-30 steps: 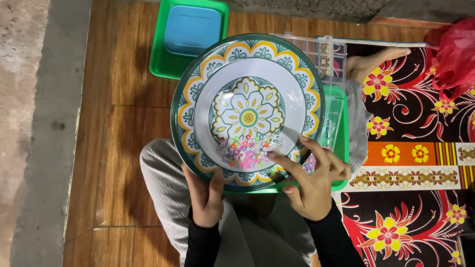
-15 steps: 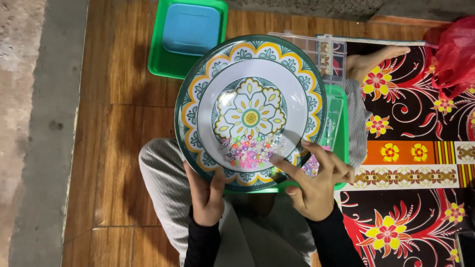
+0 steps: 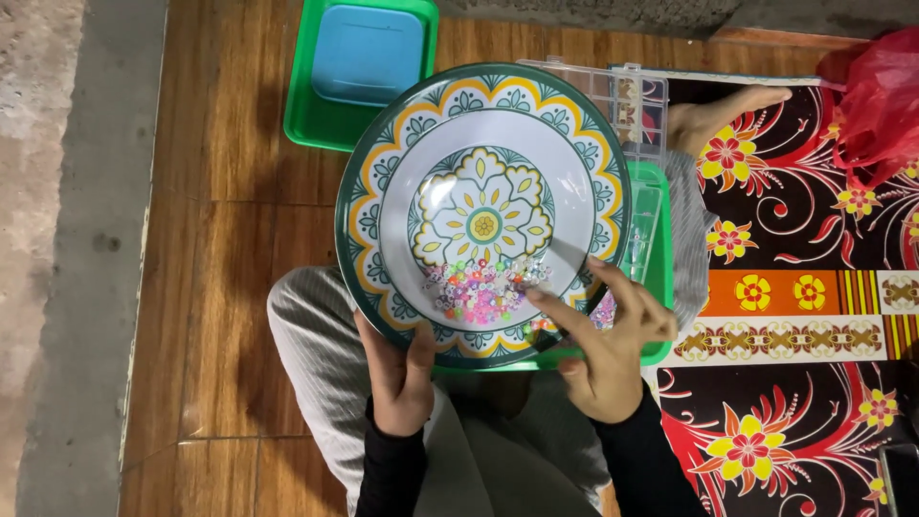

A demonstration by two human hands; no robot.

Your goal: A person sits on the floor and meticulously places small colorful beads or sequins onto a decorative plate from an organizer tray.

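A large round plate (image 3: 383, 172) with a green rim and a yellow and green flower pattern is tilted over my lap. My left hand (image 3: 397, 378) grips its near edge from below. A heap of small coloured beads (image 3: 483, 287) lies in the plate's lower part. My right hand (image 3: 603, 349) is at the near right edge, index finger stretched onto the plate beside the beads, other fingers spread. A green tray (image 3: 659, 287) sits under the plate.
A second green tray (image 3: 306, 115) with a blue lid (image 3: 369, 53) lies on the wooden floor beyond. A clear compartment box (image 3: 637, 101) shows behind the plate. A bare foot (image 3: 713, 115), a flowered mat (image 3: 795, 287) and a red bag (image 3: 876, 105) are at right.
The beads have slid from the plate's centre down toward its near edge as the plate tilted. My right index finger now reaches toward them.
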